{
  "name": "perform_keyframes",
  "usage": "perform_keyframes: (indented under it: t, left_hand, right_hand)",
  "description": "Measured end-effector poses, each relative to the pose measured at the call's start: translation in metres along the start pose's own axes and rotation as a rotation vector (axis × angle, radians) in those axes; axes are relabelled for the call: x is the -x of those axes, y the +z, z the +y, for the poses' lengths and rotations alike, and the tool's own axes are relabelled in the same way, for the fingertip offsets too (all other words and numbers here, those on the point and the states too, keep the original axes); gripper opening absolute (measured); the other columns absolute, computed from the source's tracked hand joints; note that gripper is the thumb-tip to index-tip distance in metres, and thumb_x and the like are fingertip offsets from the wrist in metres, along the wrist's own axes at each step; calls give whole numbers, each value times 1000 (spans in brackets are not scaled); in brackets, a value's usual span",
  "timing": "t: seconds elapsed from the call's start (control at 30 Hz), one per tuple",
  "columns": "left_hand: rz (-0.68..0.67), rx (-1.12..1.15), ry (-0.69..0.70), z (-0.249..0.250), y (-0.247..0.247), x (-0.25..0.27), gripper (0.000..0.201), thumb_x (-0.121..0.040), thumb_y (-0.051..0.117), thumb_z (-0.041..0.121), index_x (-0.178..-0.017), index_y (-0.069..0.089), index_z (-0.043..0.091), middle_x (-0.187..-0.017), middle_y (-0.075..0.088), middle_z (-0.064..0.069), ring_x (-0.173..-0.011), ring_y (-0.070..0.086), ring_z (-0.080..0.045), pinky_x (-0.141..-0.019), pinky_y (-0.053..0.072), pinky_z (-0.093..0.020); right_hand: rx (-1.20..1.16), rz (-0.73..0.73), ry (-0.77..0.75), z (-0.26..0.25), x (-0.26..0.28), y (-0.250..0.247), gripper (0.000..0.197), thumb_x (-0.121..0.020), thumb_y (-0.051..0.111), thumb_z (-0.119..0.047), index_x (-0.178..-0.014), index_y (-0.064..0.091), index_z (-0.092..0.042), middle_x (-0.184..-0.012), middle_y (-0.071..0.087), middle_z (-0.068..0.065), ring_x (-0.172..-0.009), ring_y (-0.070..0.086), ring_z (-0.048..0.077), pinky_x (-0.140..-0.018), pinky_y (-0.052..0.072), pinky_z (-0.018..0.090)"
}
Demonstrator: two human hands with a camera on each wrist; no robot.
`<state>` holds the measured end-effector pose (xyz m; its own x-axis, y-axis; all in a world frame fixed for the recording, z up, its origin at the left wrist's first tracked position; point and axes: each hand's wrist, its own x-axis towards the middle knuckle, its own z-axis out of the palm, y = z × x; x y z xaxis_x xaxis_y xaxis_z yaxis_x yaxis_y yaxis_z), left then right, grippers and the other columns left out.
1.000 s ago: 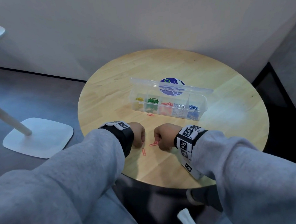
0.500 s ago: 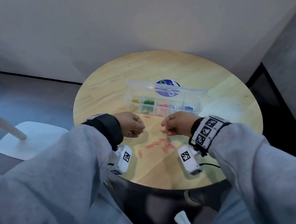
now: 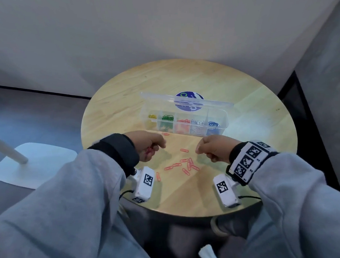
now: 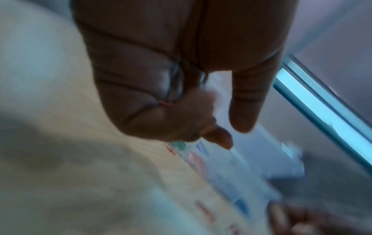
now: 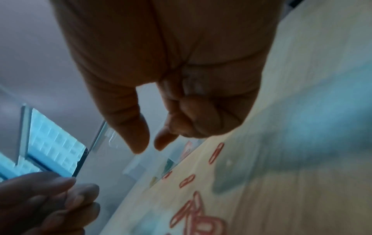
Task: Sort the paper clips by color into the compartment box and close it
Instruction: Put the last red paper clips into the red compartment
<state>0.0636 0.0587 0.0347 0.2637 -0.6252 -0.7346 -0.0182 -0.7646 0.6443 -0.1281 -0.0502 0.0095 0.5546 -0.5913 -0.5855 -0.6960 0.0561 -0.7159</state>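
a heap of red paper clips [image 3: 183, 166] now lies on the round table [image 3: 243, 145], uncovered since a second ago when both fists sat over them, so red sorting begins. left hand [image 3: 149, 144] curls on red clips; right hand [image 3: 212, 149] is lifted, fingers curled, apparently empty. beyond, the compartment box [image 3: 184, 119] stands open.

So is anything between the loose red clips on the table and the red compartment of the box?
Nothing visible. The red clips lie on bare table in front of the box, its lid open and the red compartment uncovered; both hands hover at the sides.
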Motion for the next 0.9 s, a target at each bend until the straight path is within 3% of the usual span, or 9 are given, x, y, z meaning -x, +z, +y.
perform_keyframes:
  t: [0.07, 0.13, 0.23, 0.4, 0.5, 0.63, 0.73, 0.83, 0.9]
  left_hand:
    - [89, -545, 55, 0, 5, -1, 11, -84, 63, 20, -84, 58, 9, -63, 43, 0, -51, 36, -14, -47, 30, -20]
    - [129, -985, 118, -4, 12, 0, 24, -80, 68, 22, -101, 65, 11, -82, 57, 0, -71, 49, -16, -62, 38, -23]
    - [95, -1222, 80, -11, 23, -3, 35, -76, 72, 20, -108, 61, 15, -100, 60, -2, -86, 50, -18, -70, 39, -26]
    - [27, -1295, 104, -20, 26, -13, 61, -68, 80, 30, -111, 38, 21, -87, 52, -1, -85, 53, -25, -73, 44, -36]
    - [-4, -1303, 150, -22, 26, -16, 55, -68, 79, 29, -106, 39, 24, -89, 53, -1, -86, 52, -25, -72, 42, -35]
    - [8, -1244, 236, -20, 30, -21, 38, -72, 76, 28, -93, 44, 26, -81, 52, 5, -84, 49, -21, -70, 37, -29]
    - [33, -1184, 256, -19, 33, -24, 28, -75, 74, 28, -88, 49, 24, -71, 46, 10, -82, 47, -18, -61, 33, -26]
    - [65, -1172, 239, -14, 31, -24, 31, -74, 75, 30, -91, 50, 24, -84, 50, 7, -85, 47, -17, -59, 32, -25]
    - [86, -1206, 215, -12, 27, -23, 38, -72, 77, 35, -93, 49, 23, -92, 51, 5, -86, 47, -17, -60, 33, -25]
  right_hand:
    - [276, 15, -9, 1, 2, 1, 13, -84, 66, -19, -77, 56, -15, -74, 55, 3, -57, 42, 12, -51, 37, 21]
    - [504, 27, -47, -1, 5, 8, 13, -81, 69, -24, -77, 57, -20, -95, 65, 0, -70, 50, 12, -58, 40, 19]
    - [695, 79, -58, 0, 5, 22, 16, -75, 70, -29, -81, 56, -24, -95, 64, -4, -83, 55, 13, -67, 45, 23]
    - [776, 189, -45, 4, 0, 21, 56, -67, 75, -45, -108, 44, -23, -100, 57, -6, -92, 57, 17, -81, 51, 33]
    - [812, 211, -19, 7, -1, 18, 73, -62, 78, -51, -119, 42, -22, -112, 59, -4, -98, 58, 17, -83, 51, 33]
    - [791, 215, -33, 7, -3, 21, 69, -64, 78, -50, -116, 44, -20, -108, 61, -4, -92, 58, 16, -78, 50, 30]
    - [817, 194, -28, 4, -6, 22, 51, -74, 72, -45, -111, 50, -17, -106, 62, -1, -92, 58, 18, -82, 50, 32]
    - [850, 177, -35, 3, -6, 18, 41, -80, 68, -40, -109, 54, -14, -109, 62, 2, -101, 58, 21, -88, 49, 34]
    - [821, 169, -53, 4, -7, 15, 36, -80, 69, -39, -104, 53, -17, -105, 60, 0, -97, 57, 20, -84, 48, 31]
